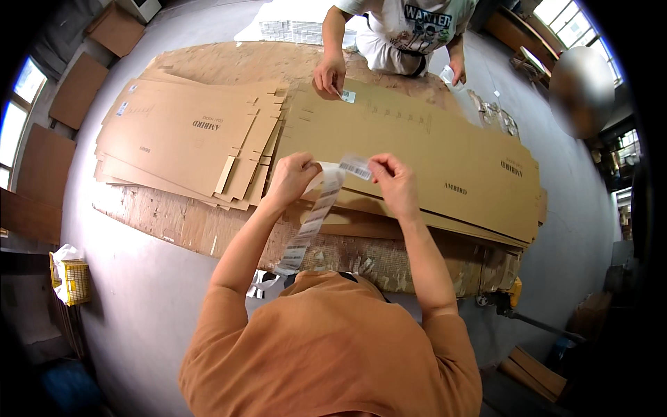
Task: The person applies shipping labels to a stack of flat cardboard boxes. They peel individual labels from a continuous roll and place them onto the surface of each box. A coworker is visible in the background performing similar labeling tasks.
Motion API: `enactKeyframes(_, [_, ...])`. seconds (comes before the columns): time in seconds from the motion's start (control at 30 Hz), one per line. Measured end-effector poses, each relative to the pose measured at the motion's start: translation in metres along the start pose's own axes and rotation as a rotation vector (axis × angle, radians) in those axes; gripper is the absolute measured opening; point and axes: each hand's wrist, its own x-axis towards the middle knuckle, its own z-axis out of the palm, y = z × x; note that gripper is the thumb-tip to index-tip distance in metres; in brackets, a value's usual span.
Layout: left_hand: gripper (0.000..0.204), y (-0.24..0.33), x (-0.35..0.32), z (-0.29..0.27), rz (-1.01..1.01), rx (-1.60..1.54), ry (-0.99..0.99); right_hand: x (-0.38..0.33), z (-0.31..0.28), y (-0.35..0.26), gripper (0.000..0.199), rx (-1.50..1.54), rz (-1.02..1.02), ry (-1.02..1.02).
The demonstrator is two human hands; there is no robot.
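A long strip of barcode labels (313,221) hangs from my left hand (294,178), whose fingers are closed on its upper end. Pinched in my right hand (394,182) is a white barcode label (356,167), close to the top of the strip; whether the two still join is blurred. Both hands are above the near edge of a stack of flat brown cardboard boxes (417,149) with dark print. Across the table a co-worker's hand (329,75) holds a small label (348,96) at the far edge of that stack.
Another pile of flat cardboard boxes (174,132) lies on the left of the worn wooden table (174,222). The co-worker's other hand (456,71) holds whitish material. A yellow basket (78,281) stands on the floor at left, and a pallet jack handle (535,321) is at right.
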Motion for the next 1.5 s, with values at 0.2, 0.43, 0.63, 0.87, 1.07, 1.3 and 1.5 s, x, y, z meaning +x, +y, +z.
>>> enactKeyframes(0.2, [0.018,-0.042,0.018,0.044,-0.1,-0.163,0.06,0.09,-0.013,0.04,0.013,0.077,0.168,-0.062])
enactKeyframes(0.43, [0.018,-0.035,0.02,0.046,-0.2,-0.113,0.052,0.175,0.021,0.088,0.014,-0.008,0.237,-0.112])
enactKeyframes(0.63, [0.018,-0.037,0.019,0.047,-0.227,-0.072,0.052,0.204,0.047,0.104,0.014,-0.121,0.2,-0.102])
enactKeyframes(0.87, [0.018,-0.037,0.02,0.048,-0.259,-0.013,0.018,0.216,0.056,0.113,0.016,-0.243,0.174,-0.038])
enactKeyframes(1.07, [0.018,-0.036,0.021,0.048,-0.279,-0.022,0.0,0.216,0.059,0.106,0.016,-0.402,0.112,-0.008])
enactKeyframes(1.3, [0.019,-0.037,0.019,0.049,-0.252,-0.024,0.023,0.21,0.066,0.089,0.016,-0.75,0.027,-0.039])
enactKeyframes(1.5, [0.018,-0.037,0.017,0.047,-0.229,-0.055,0.032,0.2,0.072,0.071,0.023,-0.885,0.159,-0.018])
